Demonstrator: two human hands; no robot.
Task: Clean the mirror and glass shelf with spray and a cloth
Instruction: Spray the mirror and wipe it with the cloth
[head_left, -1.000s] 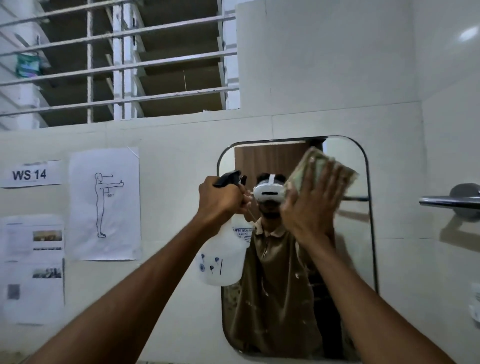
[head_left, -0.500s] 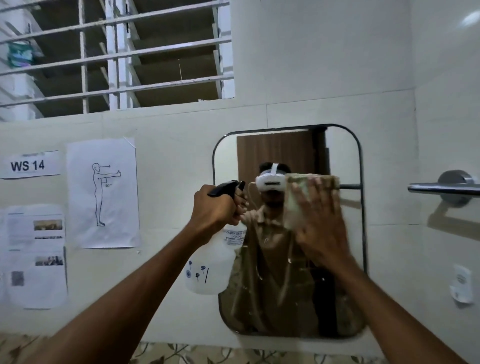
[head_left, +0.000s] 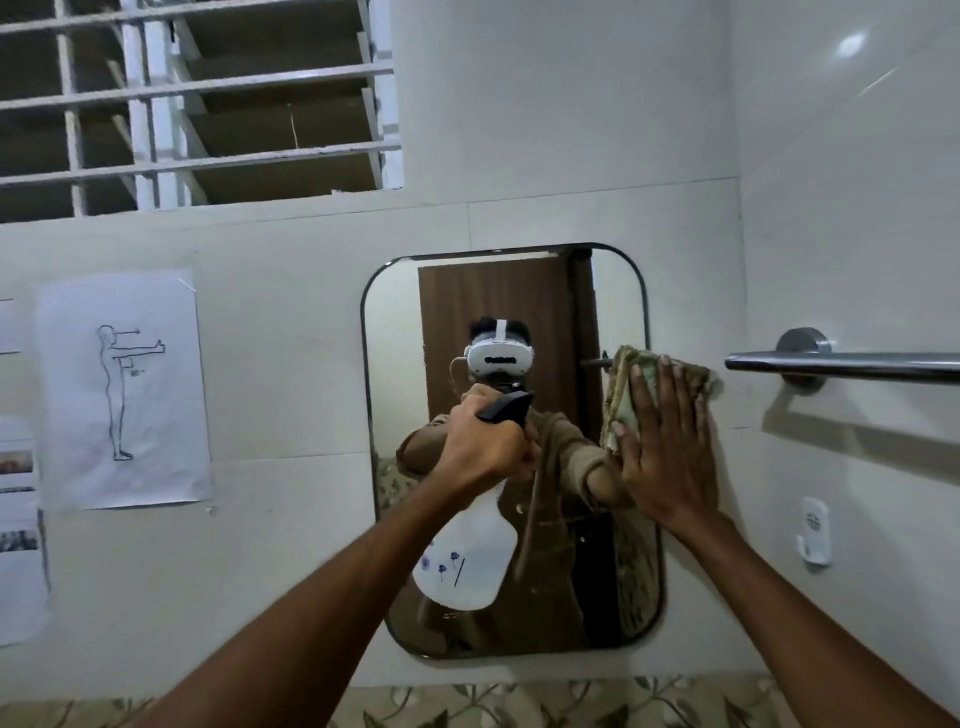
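A rounded, dark-framed mirror hangs on the white tiled wall. My left hand grips the black trigger head of a translucent white spray bottle, held in front of the mirror's middle. My right hand lies flat with spread fingers and presses a folded greenish cloth against the mirror's right edge, at mid height. Part of the cloth overlaps the wall tile beside the frame. No glass shelf shows in this view.
A metal towel bar juts from the right wall, just right of the cloth. A small white wall hook sits below it. Paper sheets are stuck to the wall at left. A barred window is above.
My right hand has slid the cloth from the mirror's upper middle down and right to its right edge. The left hand with the bottle has shifted in front of the mirror's centre.
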